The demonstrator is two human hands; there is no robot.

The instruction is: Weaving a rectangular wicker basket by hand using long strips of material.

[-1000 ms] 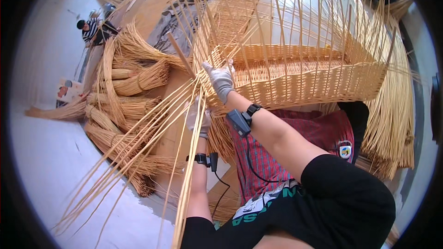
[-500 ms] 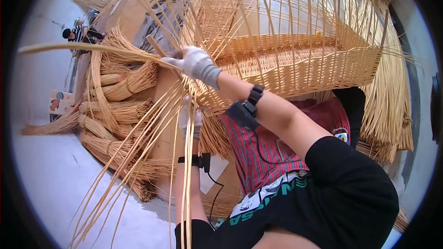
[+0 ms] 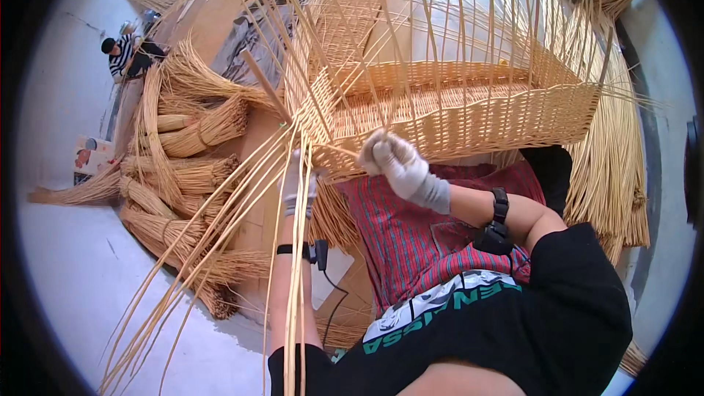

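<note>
A long rectangular wicker basket [image 3: 484, 121] lies across my lap, its woven walls topped by upright willow stakes. In front of its near wall, close to the left corner, my right hand [image 3: 400, 165] in a white glove is closed. Between its fingers is a pale willow rod [image 3: 341, 150] that runs from the corner. My left hand [image 3: 299, 183], also gloved, is below that left corner, partly behind loose willow strands [image 3: 220, 198] that fan down toward me. Its fingers are hidden. A thicker wooden stick [image 3: 264, 84] stands up at the corner.
Bundles of willow [image 3: 202, 139] are piled at the left, and a tall stack of long rods [image 3: 605, 176] lies at the right. A flat woven panel [image 3: 352, 18] is beyond the basket. Another person [image 3: 128, 55] sits at the far left. A red striped cloth [image 3: 425, 224] covers my lap.
My right hand has swung from the left corner to the right, in front of the near wall. The rod that pointed left now leads right. My left hand stays by the corner.
</note>
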